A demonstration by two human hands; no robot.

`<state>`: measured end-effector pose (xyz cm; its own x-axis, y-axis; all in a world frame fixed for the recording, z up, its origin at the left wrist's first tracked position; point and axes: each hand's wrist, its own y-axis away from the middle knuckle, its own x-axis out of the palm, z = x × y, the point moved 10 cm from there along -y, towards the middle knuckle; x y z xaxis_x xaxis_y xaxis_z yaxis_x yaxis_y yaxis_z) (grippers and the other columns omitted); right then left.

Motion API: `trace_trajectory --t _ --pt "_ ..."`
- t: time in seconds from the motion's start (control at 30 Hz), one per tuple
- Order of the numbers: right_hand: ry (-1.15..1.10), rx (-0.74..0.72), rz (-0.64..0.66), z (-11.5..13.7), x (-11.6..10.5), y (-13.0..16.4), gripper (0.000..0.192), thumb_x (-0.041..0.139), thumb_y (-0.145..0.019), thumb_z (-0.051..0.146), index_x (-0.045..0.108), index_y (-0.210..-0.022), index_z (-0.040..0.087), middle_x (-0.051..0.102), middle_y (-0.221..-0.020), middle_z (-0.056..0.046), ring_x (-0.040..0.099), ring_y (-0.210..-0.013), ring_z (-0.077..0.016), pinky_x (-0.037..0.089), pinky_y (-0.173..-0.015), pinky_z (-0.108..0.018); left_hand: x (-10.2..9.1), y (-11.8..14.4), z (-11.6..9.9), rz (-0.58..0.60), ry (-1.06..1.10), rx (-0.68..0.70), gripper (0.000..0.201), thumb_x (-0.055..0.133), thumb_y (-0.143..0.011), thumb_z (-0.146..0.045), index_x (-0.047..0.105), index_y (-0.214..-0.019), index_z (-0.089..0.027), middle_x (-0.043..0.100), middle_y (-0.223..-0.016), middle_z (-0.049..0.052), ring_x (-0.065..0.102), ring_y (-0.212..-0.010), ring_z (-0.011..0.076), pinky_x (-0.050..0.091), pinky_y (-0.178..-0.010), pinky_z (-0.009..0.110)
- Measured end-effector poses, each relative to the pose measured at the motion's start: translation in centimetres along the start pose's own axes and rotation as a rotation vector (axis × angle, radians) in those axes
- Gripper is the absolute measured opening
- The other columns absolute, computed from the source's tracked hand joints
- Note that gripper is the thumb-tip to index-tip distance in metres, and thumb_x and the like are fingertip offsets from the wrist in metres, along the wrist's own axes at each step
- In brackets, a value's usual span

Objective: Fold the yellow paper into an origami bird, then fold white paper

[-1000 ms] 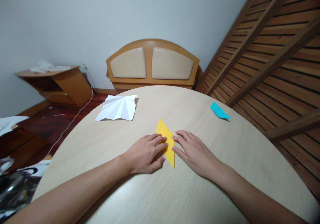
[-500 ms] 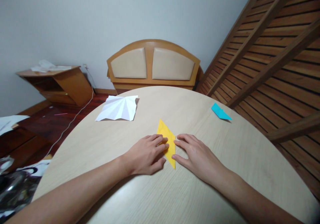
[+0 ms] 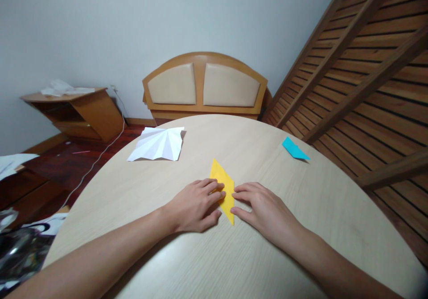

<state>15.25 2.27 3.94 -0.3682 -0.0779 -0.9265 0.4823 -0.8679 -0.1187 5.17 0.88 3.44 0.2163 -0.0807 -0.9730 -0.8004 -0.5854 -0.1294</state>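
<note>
A creased white paper sheet (image 3: 156,144) lies on the round pale bench (image 3: 234,263), toward its far left edge. A small blue folded paper (image 3: 294,149) lies near the bench's far right edge. Beyond the bench stands a padded wooden headboard (image 3: 204,86); left of it, a low wooden shelf (image 3: 75,109); right of it, a leaning slatted frame (image 3: 361,76).

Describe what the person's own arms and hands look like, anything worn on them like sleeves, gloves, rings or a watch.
Both forearms are bare as far as the picture shows, with no sleeves in view. The left hand and the right hand wear no gloves. No ring, watch or bracelet shows on the fingers or wrists, and no markings are visible. The fingernails look short and unpainted.
</note>
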Motion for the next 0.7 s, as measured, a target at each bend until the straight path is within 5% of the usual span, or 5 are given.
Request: trace_trajectory --t 0.7 --pt "0.137 0.104 -0.011 -1.3 0.5 0.4 0.052 0.069 -0.087 0.045 0.066 -0.132 0.019 0.059 -0.141 -0.016 0.050 -0.133 -0.0366 0.046 -0.107 -0.054 0.0 0.1 0.2 -0.014 0.005 -0.001 0.039 0.053 -0.092 -0.035 0.055 -0.128 -0.018 0.058 -0.136 0.013 0.052 -0.129 0.0322 0.048 -0.106 0.049"
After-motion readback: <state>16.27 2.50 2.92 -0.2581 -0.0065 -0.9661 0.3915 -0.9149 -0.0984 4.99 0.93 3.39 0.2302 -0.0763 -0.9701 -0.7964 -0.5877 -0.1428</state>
